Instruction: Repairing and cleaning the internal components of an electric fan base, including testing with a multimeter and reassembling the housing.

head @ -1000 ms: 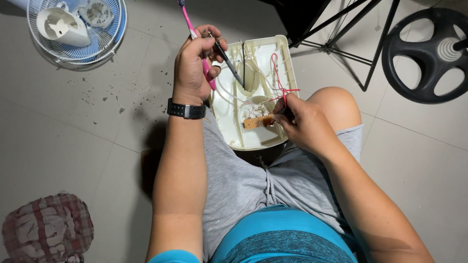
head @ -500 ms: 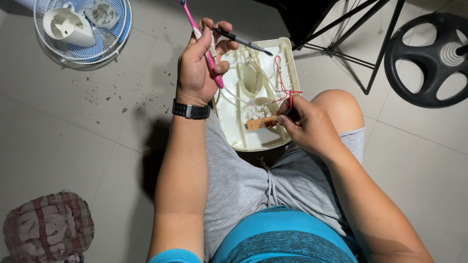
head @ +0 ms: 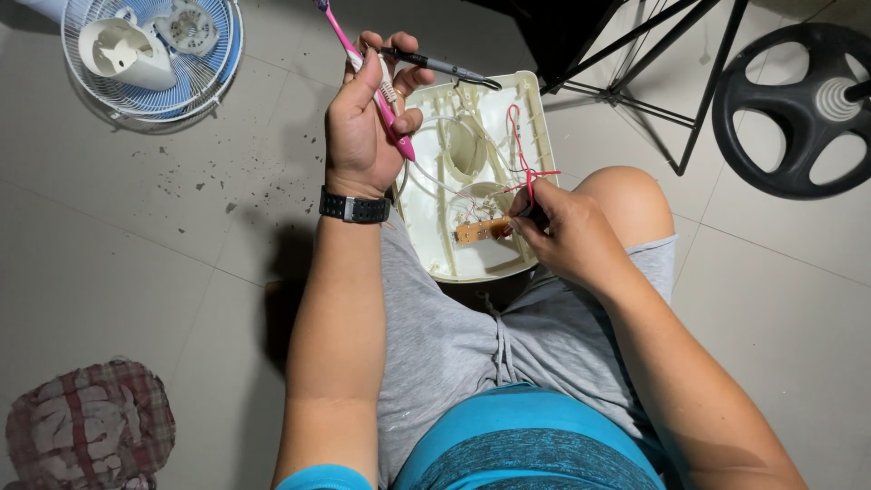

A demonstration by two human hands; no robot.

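My left hand (head: 363, 127) is clenched on a pink toothbrush (head: 367, 77) and a dark pen-like tool (head: 440, 65), while my right hand's (head: 567, 236) fingers pinch thin, fragile-looking red wires (head: 522, 150) above the light, stiff plastic housing (head: 476, 177) on my lap.

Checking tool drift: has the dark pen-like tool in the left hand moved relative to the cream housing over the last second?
Yes. The dark tool swung from pointing down over the cream housing to lying across its top edge, tip now toward the right, held in the left hand.
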